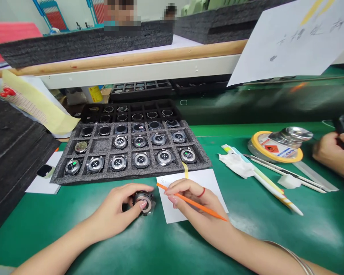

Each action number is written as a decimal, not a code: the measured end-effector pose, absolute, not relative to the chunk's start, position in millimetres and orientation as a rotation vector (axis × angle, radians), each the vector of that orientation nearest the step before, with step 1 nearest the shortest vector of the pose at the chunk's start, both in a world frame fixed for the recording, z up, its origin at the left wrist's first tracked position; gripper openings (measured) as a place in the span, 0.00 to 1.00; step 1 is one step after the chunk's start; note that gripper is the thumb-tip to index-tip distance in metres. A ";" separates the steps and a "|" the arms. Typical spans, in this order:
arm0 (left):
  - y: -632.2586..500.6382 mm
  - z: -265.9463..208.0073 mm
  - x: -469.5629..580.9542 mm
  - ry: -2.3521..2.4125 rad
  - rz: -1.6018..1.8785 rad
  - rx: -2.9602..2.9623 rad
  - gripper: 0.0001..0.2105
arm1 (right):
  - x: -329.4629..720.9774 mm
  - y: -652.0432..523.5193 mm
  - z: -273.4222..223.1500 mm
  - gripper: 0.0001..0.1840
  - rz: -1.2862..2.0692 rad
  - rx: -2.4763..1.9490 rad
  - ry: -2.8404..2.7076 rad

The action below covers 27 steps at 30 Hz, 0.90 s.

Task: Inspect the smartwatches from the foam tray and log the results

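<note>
My left hand (119, 206) grips a round watch case (143, 203) on the green table, thumb on its upturned back and fingers round the far side. An orange plastic pry stick (200, 206) is held like a pen in my right hand (196, 200), its blunt end pointing at the watch case but apart from it. Below that hand lies a white paper sheet (172, 212). Just beyond both hands, a grey foam tray (137, 177) holds several watch cases, the front ones back side up, such as a silver watch case (141, 160).
At right are a metal-topped bottle (295, 135), a yellow tape roll (252, 145), white tweezers (292, 177), a long pen-like tool (272, 187) and a crumpled tissue (236, 164). Another person's hand (329, 152) holds something dark there. Black foam stacks (8, 160) stand left; a shelf edge (132, 72) crosses behind.
</note>
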<state>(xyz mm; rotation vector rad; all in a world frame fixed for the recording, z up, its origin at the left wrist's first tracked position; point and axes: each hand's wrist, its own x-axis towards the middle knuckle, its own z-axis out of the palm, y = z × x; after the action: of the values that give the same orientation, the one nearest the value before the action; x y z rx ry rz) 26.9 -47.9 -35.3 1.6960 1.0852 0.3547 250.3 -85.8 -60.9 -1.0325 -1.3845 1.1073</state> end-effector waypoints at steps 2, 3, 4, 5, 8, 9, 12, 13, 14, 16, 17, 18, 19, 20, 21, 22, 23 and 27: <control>-49.6 -36.4 27.8 1.112 0.327 1.702 0.13 | 252.0 -86.8 -59.5 0.04 1.075 -1.027 -1.507; -50.3 -37.4 28.1 1.122 0.318 1.675 0.12 | 252.7 -87.5 -59.2 0.04 1.041 -1.016 -1.581; -50.8 -38.5 28.2 1.126 0.316 1.635 0.13 | 253.2 -88.2 -59.4 0.05 1.000 -0.994 -1.652; -51.1 -39.7 28.3 1.121 0.322 1.595 0.13 | 253.4 -88.9 -60.1 0.06 0.951 -0.958 -1.711; -50.3 -42.0 28.5 1.086 0.364 1.512 0.14 | 253.3 -90.6 -64.1 0.10 0.836 -0.836 -1.804; -49.8 -42.2 28.7 1.077 0.371 1.500 0.14 | 253.3 -90.9 -65.5 0.10 0.824 -0.815 -1.815; -48.0 -41.8 29.2 1.067 0.377 1.466 0.13 | 253.8 -90.6 -67.6 0.09 0.840 -0.825 -1.831; -47.6 -41.7 29.3 1.061 0.380 1.455 0.13 | 253.8 -89.5 -67.5 0.09 0.849 -0.831 -1.831; -47.2 -41.9 29.4 1.052 0.383 1.445 0.13 | 253.4 -87.9 -67.1 0.09 0.860 -0.833 -1.831; -46.7 -42.7 29.1 1.032 0.389 1.427 0.13 | 251.4 -83.0 -65.7 0.08 0.891 -0.842 -1.832; -46.6 -43.4 28.9 1.023 0.392 1.419 0.13 | 249.9 -80.2 -64.8 0.07 0.914 -0.853 -1.835; -46.6 -44.1 28.6 1.016 0.395 1.413 0.13 | 248.4 -77.5 -63.9 0.06 0.945 -0.870 -1.838; -46.6 -44.7 28.4 1.010 0.397 1.410 0.13 | 247.1 -75.4 -63.0 0.06 0.976 -0.884 -1.841; -46.7 -45.4 28.2 1.009 0.397 1.409 0.13 | 246.5 -74.1 -62.4 0.06 0.999 -0.891 -1.840; -46.8 -45.9 28.0 1.013 0.395 1.409 0.13 | 246.6 -74.0 -62.2 0.06 1.018 -0.893 -1.837; -46.9 -46.4 27.9 1.021 0.392 1.410 0.13 | 247.6 -75.0 -62.5 0.06 1.028 -0.894 -1.830; -47.0 -46.7 27.9 1.033 0.385 1.409 0.14 | 249.4 -76.9 -63.3 0.07 1.028 -0.896 -1.820; -47.3 -46.4 28.3 1.044 0.386 1.389 0.14 | 257.5 -85.6 -69.1 0.07 1.007 -0.940 -1.801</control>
<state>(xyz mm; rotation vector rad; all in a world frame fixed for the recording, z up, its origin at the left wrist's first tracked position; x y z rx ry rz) 28.3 -47.3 -46.4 1.3894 1.0441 0.3861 257.5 -85.6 -69.1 -0.9397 -1.8009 1.0066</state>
